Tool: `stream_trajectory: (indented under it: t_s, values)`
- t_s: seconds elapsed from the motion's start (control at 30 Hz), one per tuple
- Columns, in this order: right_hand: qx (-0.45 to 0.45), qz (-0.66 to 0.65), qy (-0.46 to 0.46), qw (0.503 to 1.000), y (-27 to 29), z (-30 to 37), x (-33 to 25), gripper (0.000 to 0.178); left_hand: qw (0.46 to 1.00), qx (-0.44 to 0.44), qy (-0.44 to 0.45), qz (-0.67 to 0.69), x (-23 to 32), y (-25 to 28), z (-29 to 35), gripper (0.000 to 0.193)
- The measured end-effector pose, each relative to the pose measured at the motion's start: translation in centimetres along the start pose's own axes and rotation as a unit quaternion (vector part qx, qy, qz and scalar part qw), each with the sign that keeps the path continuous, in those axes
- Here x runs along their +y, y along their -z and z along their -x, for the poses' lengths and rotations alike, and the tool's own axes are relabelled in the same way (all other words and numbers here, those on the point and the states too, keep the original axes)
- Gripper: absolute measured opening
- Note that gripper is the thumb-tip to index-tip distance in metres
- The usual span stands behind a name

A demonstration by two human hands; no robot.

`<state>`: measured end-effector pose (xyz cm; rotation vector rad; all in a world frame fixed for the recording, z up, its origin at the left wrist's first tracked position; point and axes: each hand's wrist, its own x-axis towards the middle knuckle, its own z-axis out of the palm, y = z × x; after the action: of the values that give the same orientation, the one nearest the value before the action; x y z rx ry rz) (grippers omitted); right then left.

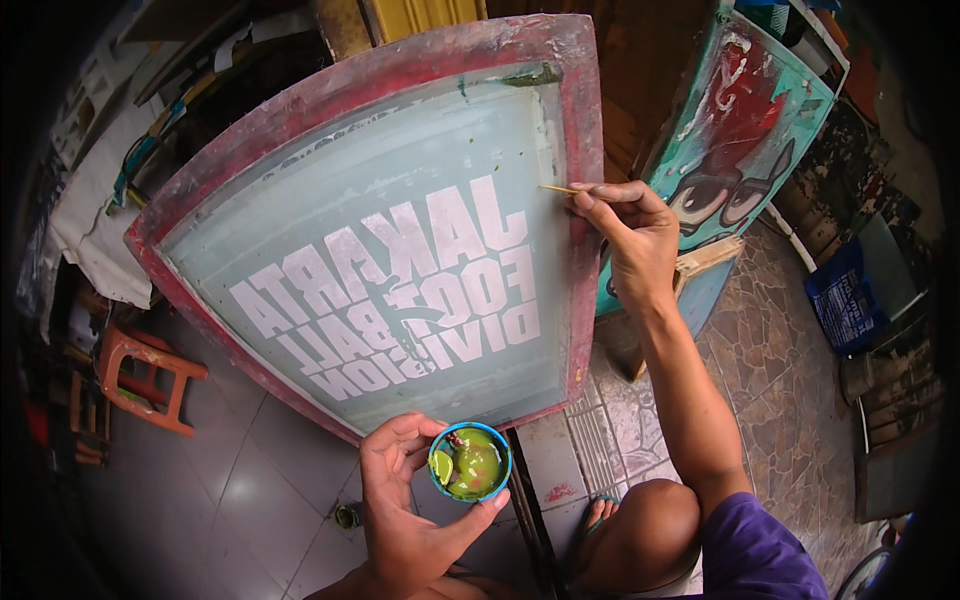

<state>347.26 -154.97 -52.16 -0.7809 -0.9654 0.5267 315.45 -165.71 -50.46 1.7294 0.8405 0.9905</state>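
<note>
left hand [405,500]: half-closed round blue-rimmed cup [510,466], green liquid [484,468] inside
right hand [640,235]: pinched on thin stick [560,189]
panel [420,170]: red-framed, behind stick tip

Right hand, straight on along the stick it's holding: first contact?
Probably the grey screen mesh, met by the tip of the thin stick before the right hand itself. Depth is unclear: the tip may already be touching.
</note>
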Motion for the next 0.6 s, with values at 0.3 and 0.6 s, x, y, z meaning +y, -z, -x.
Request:
stream_trajectory:
  t_s: [0.3,0.6]
  values:
    - [0.006,0.008,-0.005,1.000,-0.10,0.08,-0.22,0.011,1.000,-0.002,0.001,-0.002,0.09,0.14,0.13,0.094]
    - [0.010,0.014,-0.016,1.000,-0.15,0.17,-0.35,0.011,1.000,-0.003,-0.003,-0.008,0.28,0.22,0.18,0.094]
